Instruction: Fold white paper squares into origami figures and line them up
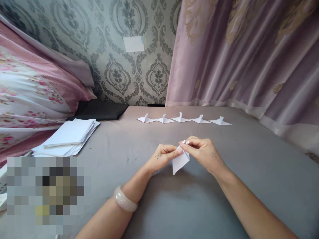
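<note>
A piece of folded white paper (pixel 180 162) is held up above the grey surface, its pointed end hanging down. My left hand (pixel 164 155) pinches its left side between thumb and fingers. At the paper's upper end, my right hand (pixel 199 147) has thumb and fingertips closed on the small folded tips. The fingers behind the paper are partly hidden. Beyond my hands, several folded white paper figures (pixel 180 118) stand in a row, each with a flat base and a raised upright part.
A stack of white paper sheets (pixel 71 134) lies at the left, in front of a folded black cloth (pixel 99 110). Pink curtains (pixel 211 66) hang at the right, floral fabric (pixel 30 89) at the left. A pixelated patch hides the lower left. Patterned wallpaper (pixel 117 74) covers the back.
</note>
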`<state>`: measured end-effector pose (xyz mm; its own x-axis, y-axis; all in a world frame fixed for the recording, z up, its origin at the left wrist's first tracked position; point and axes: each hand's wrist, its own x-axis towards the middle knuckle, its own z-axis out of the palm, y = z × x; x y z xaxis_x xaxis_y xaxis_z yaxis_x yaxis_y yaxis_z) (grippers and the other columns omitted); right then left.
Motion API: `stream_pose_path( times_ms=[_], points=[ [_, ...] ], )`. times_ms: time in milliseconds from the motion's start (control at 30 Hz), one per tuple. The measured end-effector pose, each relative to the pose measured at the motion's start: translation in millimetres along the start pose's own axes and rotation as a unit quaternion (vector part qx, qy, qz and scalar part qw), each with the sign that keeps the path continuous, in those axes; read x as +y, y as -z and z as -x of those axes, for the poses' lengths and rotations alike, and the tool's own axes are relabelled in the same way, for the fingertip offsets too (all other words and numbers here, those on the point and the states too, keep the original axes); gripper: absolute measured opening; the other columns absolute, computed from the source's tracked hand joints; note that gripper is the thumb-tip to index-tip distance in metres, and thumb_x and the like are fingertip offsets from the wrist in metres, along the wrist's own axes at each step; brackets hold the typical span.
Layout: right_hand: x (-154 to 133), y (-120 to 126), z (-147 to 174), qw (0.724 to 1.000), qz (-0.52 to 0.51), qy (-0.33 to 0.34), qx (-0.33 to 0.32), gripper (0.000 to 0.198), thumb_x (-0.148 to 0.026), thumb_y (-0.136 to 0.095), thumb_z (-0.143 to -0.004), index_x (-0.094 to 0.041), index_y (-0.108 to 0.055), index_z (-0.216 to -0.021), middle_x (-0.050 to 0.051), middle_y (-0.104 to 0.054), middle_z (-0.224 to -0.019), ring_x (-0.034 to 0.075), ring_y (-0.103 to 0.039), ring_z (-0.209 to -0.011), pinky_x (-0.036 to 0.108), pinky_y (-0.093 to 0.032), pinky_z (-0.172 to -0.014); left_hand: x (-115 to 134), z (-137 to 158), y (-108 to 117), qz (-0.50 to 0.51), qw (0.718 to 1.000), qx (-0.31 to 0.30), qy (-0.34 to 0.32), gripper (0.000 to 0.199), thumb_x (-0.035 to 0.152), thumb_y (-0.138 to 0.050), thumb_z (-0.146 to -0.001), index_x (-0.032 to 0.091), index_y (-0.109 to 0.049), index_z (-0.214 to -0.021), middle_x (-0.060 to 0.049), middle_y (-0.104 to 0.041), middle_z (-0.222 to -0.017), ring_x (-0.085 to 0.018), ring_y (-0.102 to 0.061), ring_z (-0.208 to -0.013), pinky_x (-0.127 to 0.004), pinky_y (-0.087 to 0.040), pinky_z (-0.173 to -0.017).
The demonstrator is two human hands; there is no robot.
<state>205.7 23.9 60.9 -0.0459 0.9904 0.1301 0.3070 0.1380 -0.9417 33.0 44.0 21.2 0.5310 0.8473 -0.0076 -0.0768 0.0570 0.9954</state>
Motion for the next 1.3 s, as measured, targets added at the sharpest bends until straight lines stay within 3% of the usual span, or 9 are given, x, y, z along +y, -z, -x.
stream_pose_path(
  times_ms=[267,467,533,633,800,967,1100,1233,1300],
  points=[
    [-6,0,2,0.998,-0.047,-0.042,-0.011,0.028,-0.047,-0.071,-0.074,-0.02,-0.075,-0.076,0.002,-0.066,-0.076,0.016,-0.059,-0.074,0.027,-0.046,-0.065,1,2,2,0.016,1.0,-0.018,0.017,0.034,0.046,-0.07,-0.079,0.014,-0.077,-0.083,-0.003,-0.068,-0.071,-0.014,-0.058,-0.066,-0.024,-0.04,-0.064],
    [-2,-8,1,0.995,-0.056,-0.049,0.067,0.03,-0.044,-0.074,-0.07,-0.018,-0.067,-0.056,-0.001,-0.057,-0.064,0.011,-0.051,-0.061,0.026,-0.04,-0.058,0,1,-1,0.016,0.999,-0.031,0.034,0.032,0.045,-0.073,-0.076,0.013,-0.077,-0.08,-0.004,-0.069,-0.069,-0.013,-0.058,-0.063,-0.024,-0.04,-0.061],
    [1,-9,-1,0.989,-0.105,-0.084,0.065,0.028,-0.047,-0.075,-0.069,-0.019,-0.072,-0.068,0.001,-0.065,-0.07,0.014,-0.057,-0.067,0.027,-0.044,-0.062,-2,-1,-1,0.032,0.999,0.007,0.03,0.032,0.043,-0.075,-0.074,0.012,-0.077,-0.08,-0.005,-0.069,-0.07,-0.013,-0.058,-0.064,-0.024,-0.041,-0.062],
    [7,-8,-5,0.977,-0.16,-0.137,0.029,0.043,-0.058,-0.068,-0.074,-0.021,-0.074,-0.096,0.007,-0.073,-0.093,0.02,-0.066,-0.084,0.03,-0.05,-0.071,-5,-6,0,0.102,0.988,0.111,0.019,0.031,0.041,-0.077,-0.072,0.012,-0.077,-0.081,-0.006,-0.07,-0.074,-0.014,-0.06,-0.069,-0.025,-0.043,-0.067],
    [22,-20,-4,0.973,-0.126,-0.189,-0.026,0.049,-0.063,-0.063,-0.076,-0.018,-0.073,-0.09,0.01,-0.073,-0.096,0.021,-0.066,-0.085,0.029,-0.05,-0.068,-9,-13,4,0.211,0.957,0.197,0.021,0.029,0.037,-0.082,-0.063,0.011,-0.074,-0.075,-0.005,-0.068,-0.072,-0.013,-0.059,-0.066,-0.024,-0.044,-0.065],
    [32,-35,0,0.979,-0.138,-0.15,-0.007,0.041,-0.057,-0.07,-0.07,-0.017,-0.069,-0.079,0.005,-0.071,-0.077,0.02,-0.065,-0.076,0.032,-0.049,-0.071,-10,-13,3,0.21,0.96,0.182,0.026,0.029,0.036,-0.083,-0.061,0.01,-0.071,-0.068,-0.003,-0.064,-0.062,-0.011,-0.056,-0.059,-0.024,-0.042,-0.061],
    [32,-27,-2,0.989,-0.083,-0.122,-0.016,0.034,-0.051,-0.07,-0.071,-0.017,-0.07,-0.072,0.002,-0.069,-0.069,0.018,-0.062,-0.069,0.031,-0.048,-0.07,-10,-12,6,0.182,0.97,0.148,0.06,0.03,0.036,-0.083,-0.063,0.011,-0.068,-0.065,-0.003,-0.063,-0.061,-0.01,-0.057,-0.059,-0.023,-0.042,-0.061],
    [36,-19,-6,0.99,-0.055,-0.126,-0.025,0.035,-0.049,-0.062,-0.078,-0.017,-0.071,-0.088,0.003,-0.07,-0.074,0.017,-0.064,-0.068,0.03,-0.049,-0.067,-13,-13,13,0.148,0.978,0.126,0.075,0.033,0.039,-0.081,-0.064,0.01,-0.073,-0.076,-0.009,-0.069,-0.073,-0.014,-0.06,-0.065,-0.026,-0.044,-0.063],
    [41,-19,-8,0.996,-0.026,-0.083,0.008,0.032,-0.043,-0.058,-0.082,-0.019,-0.068,-0.102,0.003,-0.071,-0.082,0.016,-0.065,-0.07,0.03,-0.05,-0.068,-16,-14,17,0.121,0.981,0.134,0.077,0.032,0.039,-0.08,-0.065,0.01,-0.073,-0.075,-0.009,-0.069,-0.073,-0.014,-0.059,-0.064,-0.025,-0.042,-0.061]
  ],
)
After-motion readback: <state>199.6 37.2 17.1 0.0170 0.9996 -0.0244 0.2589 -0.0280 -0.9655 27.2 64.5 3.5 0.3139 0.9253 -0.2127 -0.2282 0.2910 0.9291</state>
